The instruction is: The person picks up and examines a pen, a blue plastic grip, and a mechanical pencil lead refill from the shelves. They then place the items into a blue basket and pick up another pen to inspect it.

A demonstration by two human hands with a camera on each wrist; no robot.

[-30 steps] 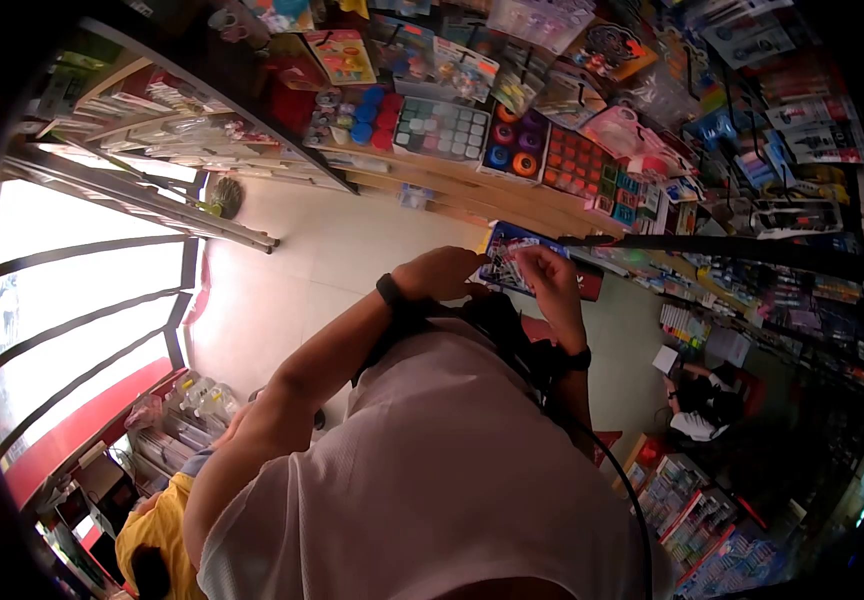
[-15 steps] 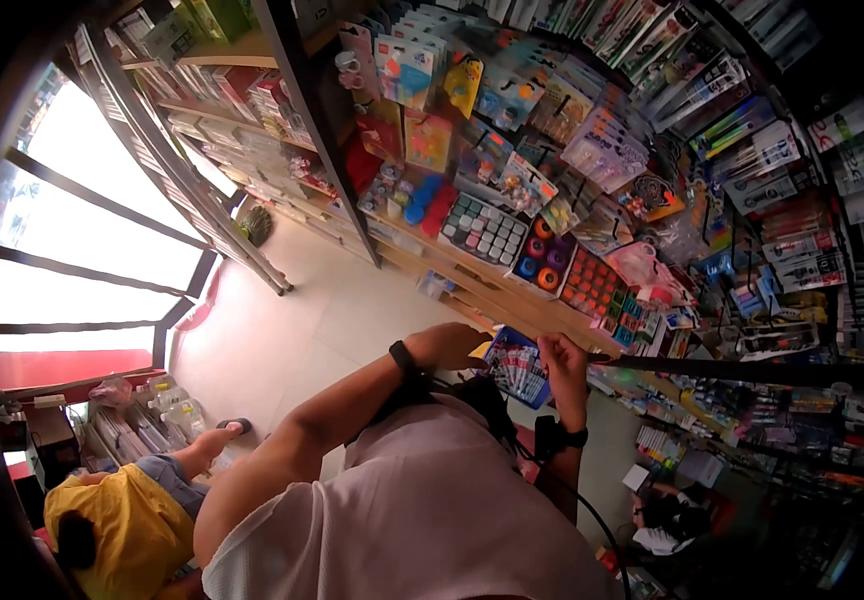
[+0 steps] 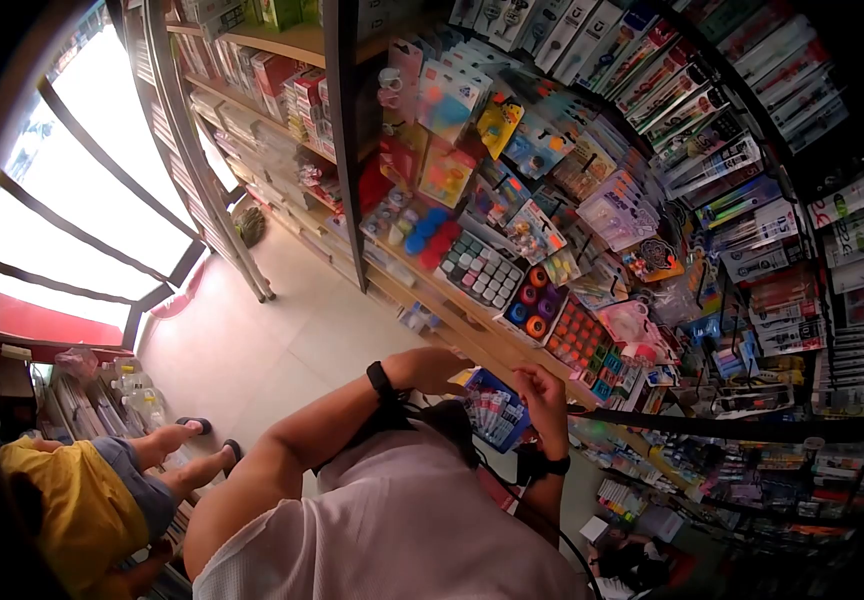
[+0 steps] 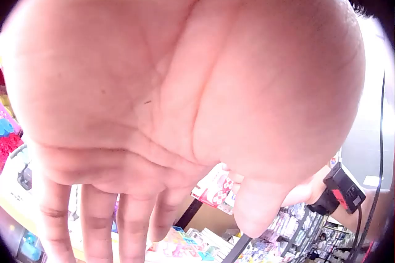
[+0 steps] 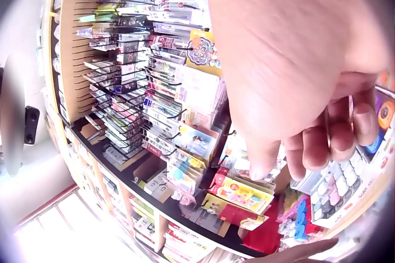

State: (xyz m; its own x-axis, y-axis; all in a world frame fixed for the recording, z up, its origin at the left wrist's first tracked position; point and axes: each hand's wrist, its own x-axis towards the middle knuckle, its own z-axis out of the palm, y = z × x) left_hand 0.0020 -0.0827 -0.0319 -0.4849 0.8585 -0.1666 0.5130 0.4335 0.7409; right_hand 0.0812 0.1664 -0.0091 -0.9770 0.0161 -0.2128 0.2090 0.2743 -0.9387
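Note:
My left hand [image 3: 427, 370] is held out in front of my body, beside a blue basket [image 3: 518, 433] of small packaged items. In the left wrist view its palm faces the camera and the fingers [image 4: 91, 220] extend straight, with nothing held. On the basket's other side is my right hand [image 3: 544, 398], raised near its rim. Loosely curled fingers [image 5: 316, 149] and a thumb show in the right wrist view, with no object between them. Behind the hands, a tray of grey-and-white bottles [image 3: 477, 275] stands on the shelf edge.
Hanging stationery packets [image 3: 617, 215] crowd the display rack. A box of purple and orange round items [image 3: 535, 303] sits on the wooden shelf [image 3: 422, 312]. A person in a yellow top [image 3: 72, 500] is at left, and another person [image 3: 632, 563] sits at lower right.
The head view has turned, bringing more of the hanging packets and the person in yellow into sight. My hands stay around the basket; the right hand's fingers have shifted slightly.

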